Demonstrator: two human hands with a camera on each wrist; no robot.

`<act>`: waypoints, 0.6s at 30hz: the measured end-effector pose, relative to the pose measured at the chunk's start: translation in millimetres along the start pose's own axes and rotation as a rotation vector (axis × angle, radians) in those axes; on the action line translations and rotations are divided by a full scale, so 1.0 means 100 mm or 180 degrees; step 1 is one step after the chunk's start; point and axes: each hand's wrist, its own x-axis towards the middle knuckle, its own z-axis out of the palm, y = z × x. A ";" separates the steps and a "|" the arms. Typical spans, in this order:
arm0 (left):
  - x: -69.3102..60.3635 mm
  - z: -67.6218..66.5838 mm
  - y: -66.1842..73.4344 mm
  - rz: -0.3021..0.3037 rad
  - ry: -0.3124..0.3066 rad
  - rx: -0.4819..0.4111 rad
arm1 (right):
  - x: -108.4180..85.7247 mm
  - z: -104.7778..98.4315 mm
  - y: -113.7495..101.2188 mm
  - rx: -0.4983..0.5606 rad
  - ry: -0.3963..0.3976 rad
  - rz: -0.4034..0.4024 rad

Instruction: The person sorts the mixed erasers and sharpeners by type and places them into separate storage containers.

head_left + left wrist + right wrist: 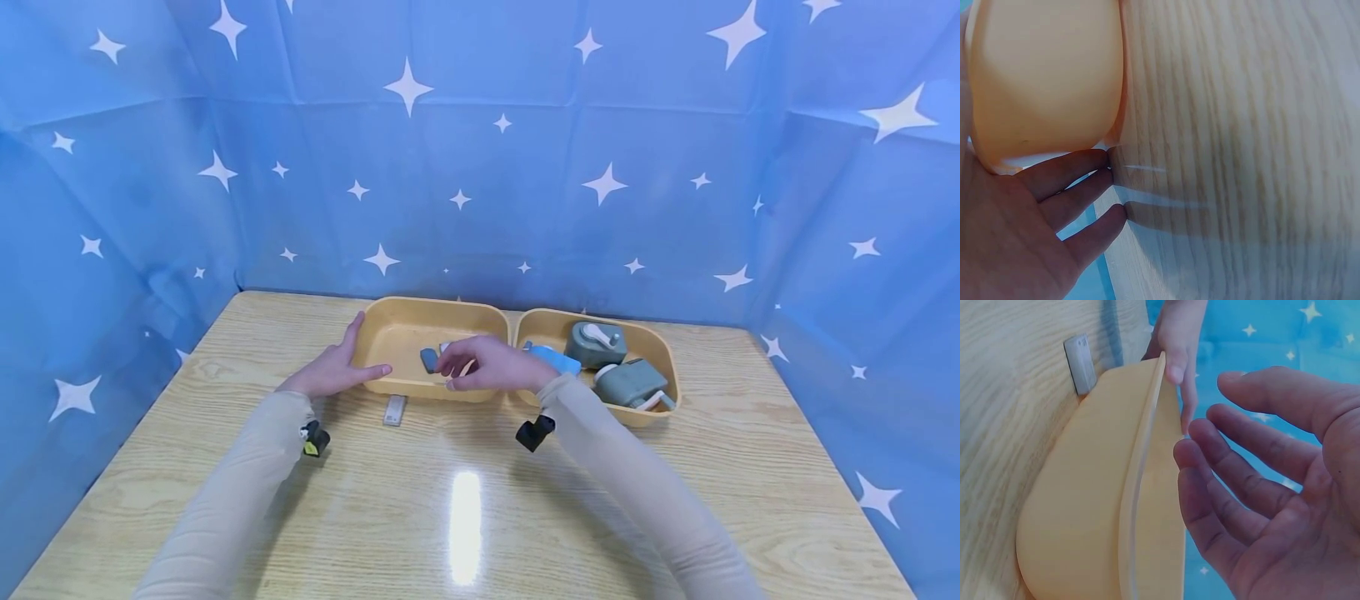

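My left hand holds the left corner of a yellow-tan bin, thumb over the front rim and fingers along the outside. In the left wrist view, those fingers lie beside the bin's wall, close to the table. Over the same bin hovers my right hand, its fingers loosely bent with nothing between them, as the right wrist view shows. Beneath its fingertips lie a small dark blue-grey flat piece and a whitish one, partly hidden. A small grey rectangular piece lies on the table before the bin.
Against the bin's right side stands a second tan bin. Inside are two grey-green boxes with white crank handles, one behind and one in front, plus a blue item. Star-patterned blue cloth hangs behind the wooden table.
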 end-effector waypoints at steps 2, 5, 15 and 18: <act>0.00 0.00 0.00 -0.0005 0.0002 -0.0002 | -0.01 0.02 -0.02 0.0007 0.0009 0.0000; 0.01 0.00 0.00 -0.0012 -0.0002 0.0006 | -0.02 0.05 -0.04 -0.0036 0.0031 -0.0019; 0.01 -0.01 -0.02 0.0016 -0.0032 0.0032 | -0.04 0.21 -0.11 -0.0188 0.0014 -0.0160; 0.01 -0.01 -0.03 0.0014 -0.0032 0.0042 | -0.04 0.27 -0.13 -0.0182 -0.0010 -0.0175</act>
